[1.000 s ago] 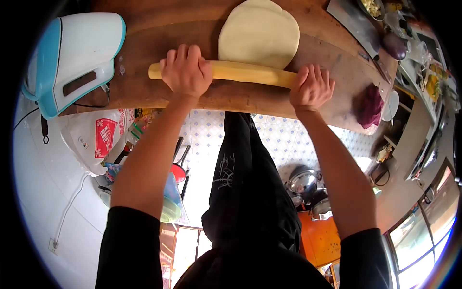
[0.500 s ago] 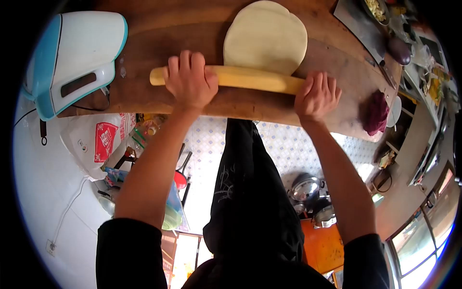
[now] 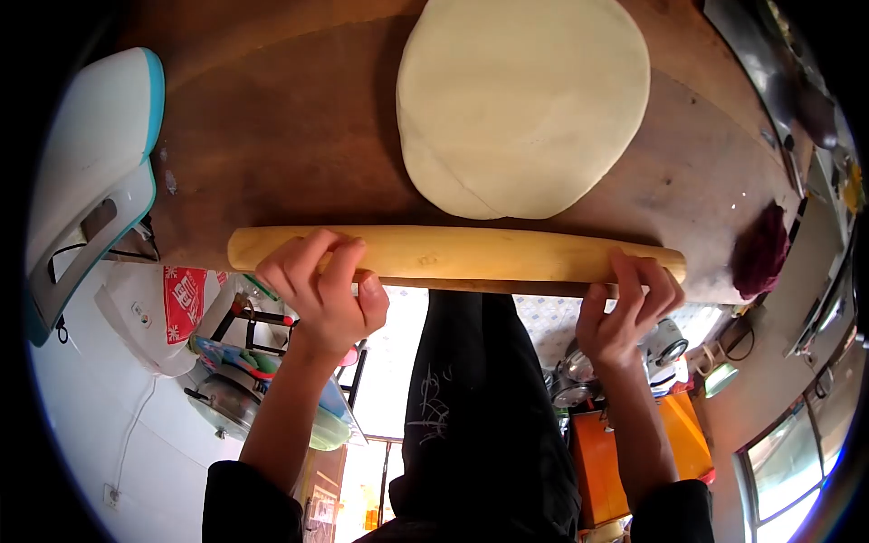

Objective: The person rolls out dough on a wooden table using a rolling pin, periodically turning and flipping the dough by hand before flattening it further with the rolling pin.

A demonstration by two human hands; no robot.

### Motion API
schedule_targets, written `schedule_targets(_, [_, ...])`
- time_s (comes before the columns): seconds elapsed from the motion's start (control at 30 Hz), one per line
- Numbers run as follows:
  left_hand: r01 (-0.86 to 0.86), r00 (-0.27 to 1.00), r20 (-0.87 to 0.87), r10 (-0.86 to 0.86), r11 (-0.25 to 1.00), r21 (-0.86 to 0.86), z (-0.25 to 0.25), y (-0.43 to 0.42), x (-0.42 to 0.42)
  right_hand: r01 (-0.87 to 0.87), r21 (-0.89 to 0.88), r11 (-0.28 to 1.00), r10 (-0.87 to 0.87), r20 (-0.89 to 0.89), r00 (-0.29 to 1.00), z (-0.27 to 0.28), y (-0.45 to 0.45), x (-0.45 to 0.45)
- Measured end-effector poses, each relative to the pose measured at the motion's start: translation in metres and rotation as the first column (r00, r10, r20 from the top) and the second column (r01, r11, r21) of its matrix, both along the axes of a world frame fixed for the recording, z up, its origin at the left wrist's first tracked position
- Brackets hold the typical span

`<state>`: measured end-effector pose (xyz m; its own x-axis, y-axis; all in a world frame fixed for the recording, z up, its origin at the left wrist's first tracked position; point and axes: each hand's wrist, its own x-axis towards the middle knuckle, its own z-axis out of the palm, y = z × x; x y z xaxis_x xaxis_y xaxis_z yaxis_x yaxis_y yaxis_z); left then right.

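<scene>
A wooden rolling pin (image 3: 462, 254) lies crosswise near the front edge of the wooden table (image 3: 272, 136). Just beyond it is a flat, roughly round sheet of pale dough (image 3: 525, 104), with a faint crease near its lower left edge. Toward the pin's left end, my left hand (image 3: 319, 288) touches its near side, fingers loosely bent and apart, the thumb raised. My right hand (image 3: 629, 303) is at the right end, fingertips resting on the pin, fingers bent and spread. Neither hand is wrapped round the wood.
A white and blue appliance (image 3: 90, 136) stands at the table's left. Dark red cloth (image 3: 761, 251) lies at the right edge, and a knife and metal sheet are at the upper right. Below are a white bag (image 3: 145, 308), a lidded pan (image 3: 226, 403) and an orange cabinet (image 3: 597, 462).
The pin has come off the dough toward the table's front edge. Both hands have loosened from their tight grip on it. The view is now closer to the dough, which appears larger.
</scene>
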<state>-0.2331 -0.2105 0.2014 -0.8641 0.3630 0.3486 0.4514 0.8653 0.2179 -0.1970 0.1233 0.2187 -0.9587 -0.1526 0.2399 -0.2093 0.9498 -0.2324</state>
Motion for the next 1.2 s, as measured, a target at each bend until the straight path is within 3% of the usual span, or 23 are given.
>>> schedule_targets(0.13, [0.026,0.996,0.082,-0.027,1.000,0.012,0.015,0.000,-0.018,-0.006,0.074,0.997,0.005,0.015,1.000,0.008,0.004,-0.015])
schedule_targets(0.2, [0.145,0.985,0.124,-0.123,0.972,-0.184,0.020,-0.001,-0.031,-0.080,0.067,0.995,0.072,0.111,0.991,0.007,0.016,-0.023])
schedule_targets(0.37, [0.210,0.950,0.256,-0.179,0.973,-0.096,0.036,-0.011,-0.037,-0.091,0.017,0.996,0.088,0.124,0.988,0.015,0.013,-0.026])
schedule_targets(0.6, [0.229,0.953,0.233,-0.196,0.965,-0.125,0.050,-0.010,-0.052,-0.116,0.014,0.993,0.115,0.076,0.990,0.026,0.023,-0.035])
schedule_targets(0.8, [0.189,0.969,0.177,-0.175,0.980,-0.068,0.040,0.004,-0.102,-0.133,0.136,0.982,0.119,0.107,0.987,0.027,0.026,-0.088])
schedule_targets(0.87, [0.190,0.974,0.162,-0.157,0.958,-0.213,0.042,0.007,-0.119,-0.141,0.134,0.981,0.120,0.152,0.981,0.026,0.031,-0.107])
schedule_targets(0.93, [0.154,0.983,0.124,-0.135,0.975,-0.162,0.025,0.003,-0.140,-0.069,0.191,0.979,0.054,0.082,0.995,0.018,0.031,-0.132])
schedule_targets(1.0, [-0.074,0.991,0.096,0.091,0.982,-0.171,0.022,0.007,-0.165,-0.016,0.029,0.999,0.012,0.133,0.991,0.016,0.028,-0.161])
schedule_targets(1.03, [-0.142,0.980,0.131,0.147,0.989,-0.044,0.020,0.004,-0.178,-0.019,0.032,0.999,0.015,0.129,0.992,0.014,0.026,-0.162])
schedule_targets(1.07, [-0.145,0.980,0.132,0.149,0.989,-0.043,0.019,0.008,-0.174,0.005,0.079,0.997,-0.011,0.074,0.997,0.010,0.025,-0.158])
schedule_targets(1.13, [-0.091,0.995,-0.053,0.084,0.985,-0.145,0.019,0.019,-0.150,0.061,0.160,0.985,-0.070,0.050,0.996,0.012,0.015,-0.136])
schedule_targets(1.17, [-0.089,0.996,-0.019,0.087,0.974,-0.206,0.023,0.019,-0.131,0.075,0.134,0.988,-0.086,0.078,0.993,0.018,0.009,-0.122])
schedule_targets(1.2, [-0.121,0.991,0.044,0.125,0.989,-0.084,0.024,0.023,-0.116,0.089,0.107,0.990,-0.101,0.119,0.988,0.024,0.005,-0.110])
